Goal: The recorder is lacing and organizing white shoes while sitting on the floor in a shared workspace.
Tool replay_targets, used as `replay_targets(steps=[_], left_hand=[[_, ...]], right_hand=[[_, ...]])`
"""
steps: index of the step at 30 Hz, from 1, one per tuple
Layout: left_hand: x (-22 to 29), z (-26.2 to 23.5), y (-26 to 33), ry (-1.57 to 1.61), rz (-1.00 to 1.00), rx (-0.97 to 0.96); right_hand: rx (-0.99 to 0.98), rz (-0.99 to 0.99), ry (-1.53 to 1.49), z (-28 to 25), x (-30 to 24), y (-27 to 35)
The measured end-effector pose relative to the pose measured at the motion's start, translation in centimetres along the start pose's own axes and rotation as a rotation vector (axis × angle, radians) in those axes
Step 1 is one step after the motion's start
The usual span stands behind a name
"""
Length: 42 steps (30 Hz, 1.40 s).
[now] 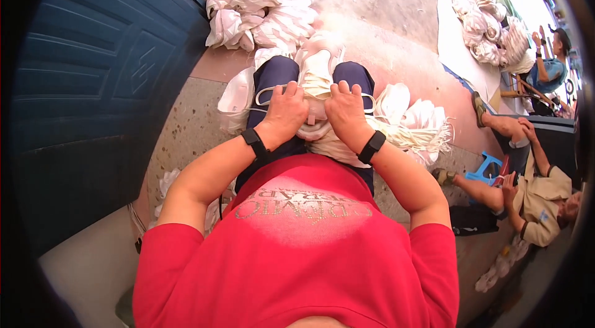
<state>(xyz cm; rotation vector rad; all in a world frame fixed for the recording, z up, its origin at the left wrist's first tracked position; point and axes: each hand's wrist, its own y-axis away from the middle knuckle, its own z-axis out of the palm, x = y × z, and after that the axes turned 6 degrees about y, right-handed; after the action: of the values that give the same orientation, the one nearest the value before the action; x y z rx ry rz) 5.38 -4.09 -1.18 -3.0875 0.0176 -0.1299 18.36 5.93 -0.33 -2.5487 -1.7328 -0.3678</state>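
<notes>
A white and pale pink lace-up shoe point(318, 49) rests between my knees, its toe pointing away from me. White shoelaces point(265, 90) come out on both sides of it in loose loops. My left hand point(286, 112) is closed at the shoe's left side, with a lace running out beside the fingers. On the opposite side, my right hand point(346, 115) is closed in the same way, a lace loop showing past the knuckles. The fingertips of both hands are partly hidden. Another white shoe point(235, 101) lies beside my left knee.
White shoes and a bundle of laces point(427, 132) lie by my right leg. Ahead stands a heap of pale bundles point(266, 8); another heap point(489, 27) is farther right. A blue door point(105, 80) borders my left. Two people sit at right, one near a blue stool point(484, 168).
</notes>
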Motion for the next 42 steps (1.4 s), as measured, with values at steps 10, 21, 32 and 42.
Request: replay_targets(steps=[10, 21, 32, 42], left_hand=[[-3.4, -5.8, -4.5, 1.018, -0.199, 0.32], [-21.9, 14.3, 10.3, 0.763, -1.062, 0.049], [-24.0, 20.1, 14.9, 0.816, -1.252, -0.086], [-23.2, 17.1, 15.5, 0.737, -1.43, -0.144]], right_hand=[[0.663, 0.238, -0.961, -2.9, 1.6, -3.3], [0.125, 0.434, -0.912, 4.2, 5.7, 1.0], [0.029, 0.273, -0.642, 2.7, 3.0, 2.7], [0.053, 0.192, -0.295, 1.6, 2.8, 3.4]])
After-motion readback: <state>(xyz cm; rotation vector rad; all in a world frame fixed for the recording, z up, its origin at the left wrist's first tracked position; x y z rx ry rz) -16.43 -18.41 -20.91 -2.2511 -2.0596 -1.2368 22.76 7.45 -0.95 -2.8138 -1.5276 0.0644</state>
